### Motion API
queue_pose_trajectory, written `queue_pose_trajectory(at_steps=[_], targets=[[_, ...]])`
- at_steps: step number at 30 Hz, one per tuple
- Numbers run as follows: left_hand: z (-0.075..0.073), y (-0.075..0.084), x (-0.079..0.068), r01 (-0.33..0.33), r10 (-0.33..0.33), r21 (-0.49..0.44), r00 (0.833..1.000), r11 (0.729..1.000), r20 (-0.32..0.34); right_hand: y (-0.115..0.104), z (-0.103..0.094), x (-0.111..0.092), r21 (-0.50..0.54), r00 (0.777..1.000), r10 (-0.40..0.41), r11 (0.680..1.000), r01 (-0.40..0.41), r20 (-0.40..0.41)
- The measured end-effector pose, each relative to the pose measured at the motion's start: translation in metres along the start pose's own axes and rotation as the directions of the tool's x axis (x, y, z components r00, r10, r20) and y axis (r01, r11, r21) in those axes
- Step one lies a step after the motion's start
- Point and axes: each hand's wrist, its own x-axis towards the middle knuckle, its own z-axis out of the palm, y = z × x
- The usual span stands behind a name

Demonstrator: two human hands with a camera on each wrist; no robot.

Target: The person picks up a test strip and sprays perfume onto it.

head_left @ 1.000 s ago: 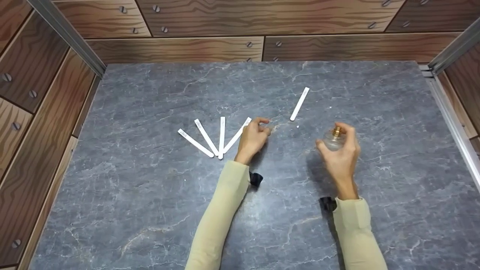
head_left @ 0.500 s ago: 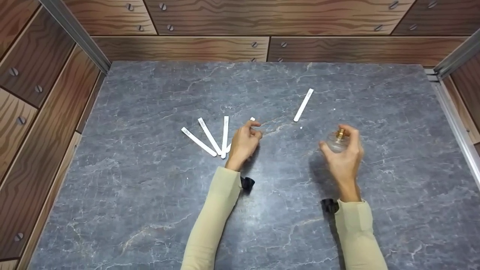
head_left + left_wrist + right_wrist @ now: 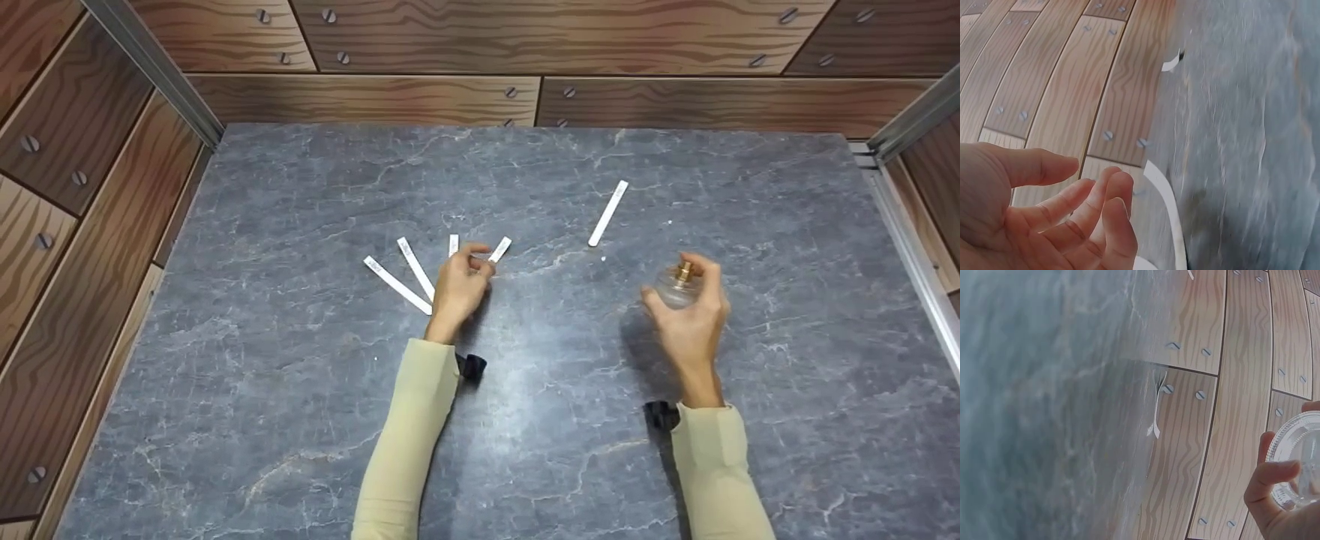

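My right hand (image 3: 694,322) grips a round clear glass perfume bottle (image 3: 673,295) with a gold spray neck, the index finger over its top. In the right wrist view the bottle's ribbed round base (image 3: 1280,444) faces the camera. My left hand (image 3: 457,291) hovers over a fan of several white paper test strips (image 3: 396,284), its fingers loosely bent with nothing between them. It hides the middle and lower parts of some strips. In the left wrist view one strip (image 3: 1167,197) passes beside the fingertips.
Another white test strip (image 3: 608,214) lies apart, farther back and right of the fan. A tiny white bit (image 3: 603,259) lies near its lower end. Wood-patterned walls (image 3: 435,97) border the grey marbled tabletop (image 3: 555,450) at the back and sides.
My left hand has moved left, from the rightmost strip of the fan to over its middle, uncovering the top of the right strip. The right hand keeps holding the bottle almost in place.
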Motion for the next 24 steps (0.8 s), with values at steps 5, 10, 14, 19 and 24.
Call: queue_pose_trajectory(at_steps=[5,10,14,19,24], targets=[[-0.008,-0.004,0.002,0.010,-0.010,0.000,0.999,1.000,-0.036,0.001,-0.001,0.000,-0.003,1.000,-0.002,1.000,0.002,0.001],[-0.014,-0.009,0.004,-0.009,0.008,-0.009,0.998,1.000,-0.057,0.002,0.000,0.000,0.005,1.000,-0.011,1.000,0.011,0.001],[-0.014,-0.015,0.005,-0.012,0.011,-0.017,0.998,1.000,-0.062,0.002,0.001,-0.001,0.016,1.000,-0.006,1.000,0.006,0.003],[-0.013,-0.020,0.006,-0.024,0.023,-0.007,0.998,1.000,-0.062,0.002,0.000,-0.001,0.017,1.000,0.002,1.000,-0.002,0.004],[-0.015,-0.022,0.007,-0.018,0.019,0.020,0.998,1.000,-0.066,0.003,0.000,0.000,0.017,1.000,0.003,1.000,-0.004,0.002]])
